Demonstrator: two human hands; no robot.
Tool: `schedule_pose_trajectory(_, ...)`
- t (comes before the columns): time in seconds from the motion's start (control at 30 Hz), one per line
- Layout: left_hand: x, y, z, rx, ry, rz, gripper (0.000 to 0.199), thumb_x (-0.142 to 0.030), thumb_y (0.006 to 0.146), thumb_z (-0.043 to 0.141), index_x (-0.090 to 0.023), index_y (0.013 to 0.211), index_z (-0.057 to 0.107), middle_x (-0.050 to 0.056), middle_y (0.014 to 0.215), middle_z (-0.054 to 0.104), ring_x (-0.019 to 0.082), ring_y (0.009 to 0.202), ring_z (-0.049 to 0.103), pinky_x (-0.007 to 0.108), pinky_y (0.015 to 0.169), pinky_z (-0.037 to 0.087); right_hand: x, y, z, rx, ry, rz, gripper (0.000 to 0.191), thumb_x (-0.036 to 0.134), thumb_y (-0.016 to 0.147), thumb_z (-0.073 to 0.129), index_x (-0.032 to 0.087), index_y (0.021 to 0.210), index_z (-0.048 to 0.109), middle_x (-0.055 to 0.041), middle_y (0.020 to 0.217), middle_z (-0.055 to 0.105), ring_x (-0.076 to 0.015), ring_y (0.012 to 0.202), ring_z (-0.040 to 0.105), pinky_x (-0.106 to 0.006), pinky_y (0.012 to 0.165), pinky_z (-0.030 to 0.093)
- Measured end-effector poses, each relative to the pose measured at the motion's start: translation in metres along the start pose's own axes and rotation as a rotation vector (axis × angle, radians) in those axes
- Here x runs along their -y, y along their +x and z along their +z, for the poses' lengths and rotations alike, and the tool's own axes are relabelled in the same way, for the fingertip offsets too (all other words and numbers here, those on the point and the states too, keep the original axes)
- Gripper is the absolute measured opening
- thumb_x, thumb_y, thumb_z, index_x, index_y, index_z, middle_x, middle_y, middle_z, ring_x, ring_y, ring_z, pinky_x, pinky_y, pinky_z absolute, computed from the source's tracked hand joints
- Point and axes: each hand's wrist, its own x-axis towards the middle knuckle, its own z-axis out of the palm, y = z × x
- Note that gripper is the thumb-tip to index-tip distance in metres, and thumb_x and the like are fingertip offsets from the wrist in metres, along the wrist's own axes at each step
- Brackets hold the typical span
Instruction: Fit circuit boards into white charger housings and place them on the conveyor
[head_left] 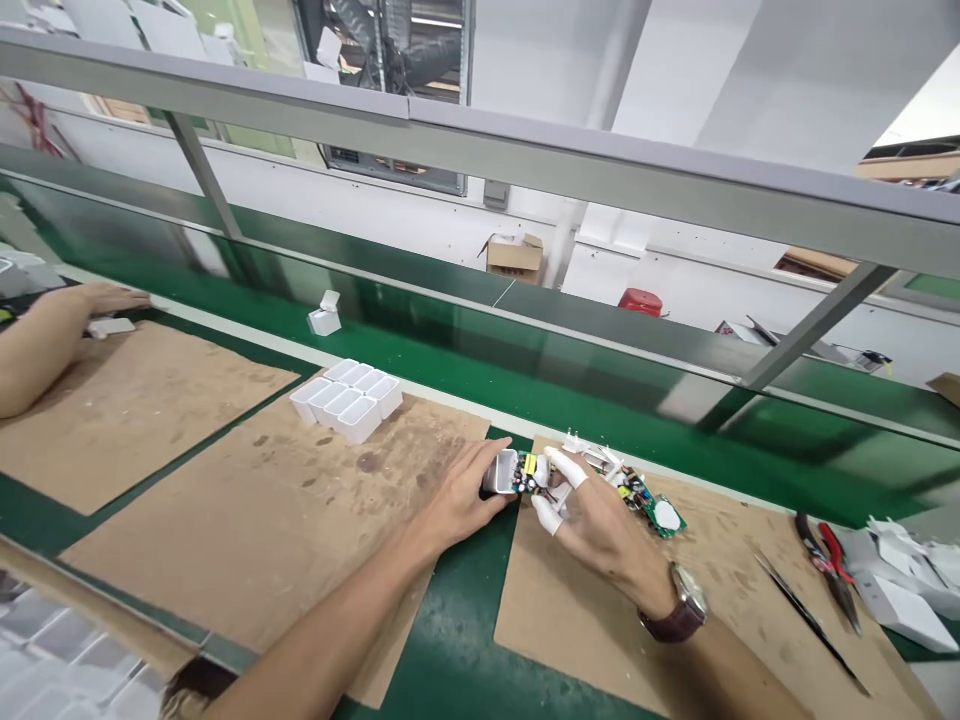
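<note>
My left hand (469, 492) is closed around a small white plastic case (504, 472), its open end turned to the right. Between the finger and thumb of my right hand (589, 510) is a circuit board (527, 472) with yellow and dark parts, its left end at the mouth of the case. How far it sits inside I cannot tell. White finger covers are on the right thumb and a finger. Just beyond the right hand lie more circuit boards (637, 492) and white plug parts (596, 455).
Several open white cases (349, 398) stand on brown cardboard (300, 500) at left. To the right lie tweezers (810, 622), pliers (829, 565) and white housings (904, 590). A white piece (325, 314) rests on the green belt (442, 370). Another person's arm (52, 340) is at far left.
</note>
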Motion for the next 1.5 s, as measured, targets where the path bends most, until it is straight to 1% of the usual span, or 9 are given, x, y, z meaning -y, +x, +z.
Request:
schedule_pose_trajectory(0.1,0.002,-0.001,0.001,-0.015,0.046,0.021,0.07,-0.014,0.085,0.075,-0.022,0.149,0.046,0.012,0.136,0.064,0.031,0.126,0.06,0.048,0.107,0.052,-0.008,-0.005,0.007,-0.079,-0.07,-0.117,0.065,0.019,0.098,0.062,0.02,0.157,0.034,-0.0205,0.128,0.065,-0.035,0.117,0.067,-0.053,0.093,0.062)
schedule_pose_trajectory(0.2,0.002,-0.002,0.001,-0.012,0.066,0.07,0.074,-0.007,0.083,0.073,-0.024,0.149,0.045,0.011,0.137,0.064,0.03,0.128,0.058,0.048,0.108,0.052,-0.011,-0.007,0.011,-0.094,-0.059,-0.15,0.066,0.018,0.099,0.062,0.019,0.158,0.033,-0.021,0.131,0.064,-0.0342,0.12,0.067,-0.053,0.094,0.062)
schedule_pose_trajectory(0.3,0.002,-0.001,0.001,-0.021,0.065,0.109,0.071,-0.007,0.086,0.071,-0.025,0.149,0.046,0.011,0.137,0.064,0.03,0.13,0.057,0.048,0.108,0.052,-0.01,-0.005,0.012,-0.062,-0.036,-0.134,0.067,0.012,0.099,0.057,0.02,0.16,0.029,-0.0201,0.13,0.065,-0.0327,0.12,0.067,-0.051,0.093,0.063)
schedule_pose_trajectory(0.4,0.003,0.0,0.001,-0.034,0.071,0.14,0.069,-0.007,0.087,0.07,-0.025,0.15,0.046,0.011,0.137,0.064,0.029,0.13,0.057,0.048,0.109,0.052,-0.009,-0.004,0.01,-0.035,-0.062,-0.136,0.069,0.009,0.098,0.056,0.018,0.161,0.029,-0.0216,0.131,0.065,-0.0334,0.12,0.067,-0.051,0.093,0.064)
schedule_pose_trajectory(0.6,0.004,-0.001,0.002,-0.007,0.081,0.149,0.069,-0.009,0.09,0.069,-0.026,0.152,0.043,0.011,0.138,0.063,0.03,0.132,0.055,0.05,0.11,0.051,-0.007,-0.005,0.01,-0.057,-0.141,-0.149,0.072,0.011,0.099,0.053,0.017,0.165,0.022,-0.0207,0.13,0.067,-0.0344,0.118,0.068,-0.052,0.093,0.065)
schedule_pose_trajectory(0.83,0.002,-0.001,0.004,0.002,0.105,0.165,0.068,-0.007,0.09,0.067,-0.026,0.152,0.045,0.011,0.137,0.064,0.03,0.132,0.055,0.05,0.109,0.053,-0.006,-0.006,0.012,-0.031,-0.197,-0.134,0.074,0.011,0.099,0.053,0.014,0.166,0.019,-0.0213,0.129,0.068,-0.0368,0.116,0.068,-0.055,0.092,0.064)
schedule_pose_trajectory(1.03,0.0,-0.001,0.004,0.006,0.121,0.188,0.065,-0.006,0.09,0.067,-0.025,0.149,0.047,0.011,0.135,0.065,0.03,0.129,0.056,0.05,0.108,0.053,-0.006,-0.005,0.011,0.009,-0.186,-0.119,0.076,0.013,0.1,0.05,0.017,0.167,0.015,-0.0192,0.13,0.067,-0.0346,0.113,0.069,-0.052,0.091,0.064)
schedule_pose_trajectory(1.23,-0.003,0.001,0.004,0.012,0.125,0.185,0.062,-0.006,0.091,0.064,-0.025,0.147,0.047,0.011,0.134,0.066,0.03,0.127,0.057,0.052,0.11,0.052,-0.006,-0.004,0.009,0.046,-0.145,-0.09,0.073,0.014,0.099,0.052,0.017,0.165,0.02,-0.0188,0.125,0.068,-0.033,0.105,0.07,-0.049,0.085,0.064)
schedule_pose_trajectory(1.5,-0.003,0.001,0.005,0.008,0.114,0.204,0.058,-0.006,0.091,0.063,-0.025,0.144,0.049,0.01,0.135,0.066,0.029,0.127,0.057,0.05,0.111,0.05,-0.006,-0.006,0.013,0.039,-0.124,-0.073,0.074,0.015,0.099,0.052,0.021,0.165,0.02,-0.0176,0.128,0.067,-0.0332,0.111,0.068,-0.05,0.088,0.064)
